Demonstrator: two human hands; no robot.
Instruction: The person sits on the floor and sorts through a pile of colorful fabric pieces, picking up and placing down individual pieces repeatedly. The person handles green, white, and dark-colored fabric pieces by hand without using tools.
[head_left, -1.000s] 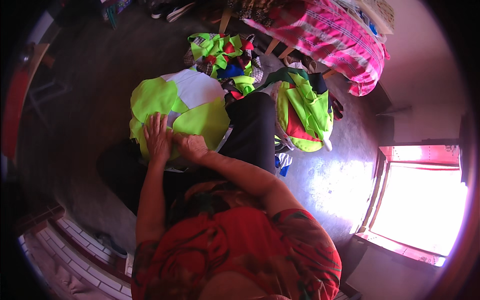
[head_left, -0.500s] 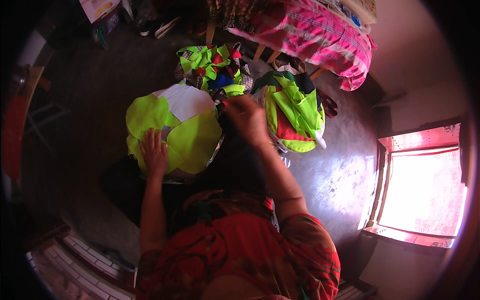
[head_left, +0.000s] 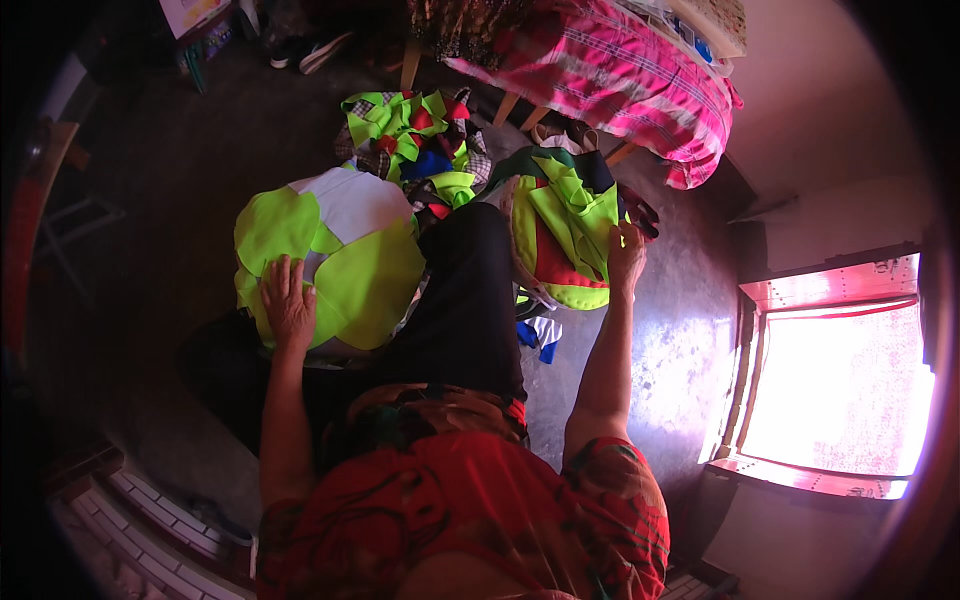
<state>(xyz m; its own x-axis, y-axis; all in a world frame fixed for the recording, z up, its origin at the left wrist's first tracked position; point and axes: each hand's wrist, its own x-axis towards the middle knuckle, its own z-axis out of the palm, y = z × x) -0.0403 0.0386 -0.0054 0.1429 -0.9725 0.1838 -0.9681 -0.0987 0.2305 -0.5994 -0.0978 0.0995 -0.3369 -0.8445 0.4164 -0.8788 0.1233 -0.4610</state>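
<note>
A patterned red short-sleeved top (head_left: 500,490) is worn with black trousers (head_left: 462,300).

Two hands (head_left: 288,305) (head_left: 627,258), one round patchwork (head_left: 370,285), two cloth piles (head_left: 575,208) (head_left: 428,162), one window (head_left: 830,390)

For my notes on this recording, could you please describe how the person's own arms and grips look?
The left grip and right grip are ungloved human hands. The forearms are bare, with no cables in view. The short sleeves are red with dark, partly greenish patches. Rings or small markings cannot be made out.
</note>
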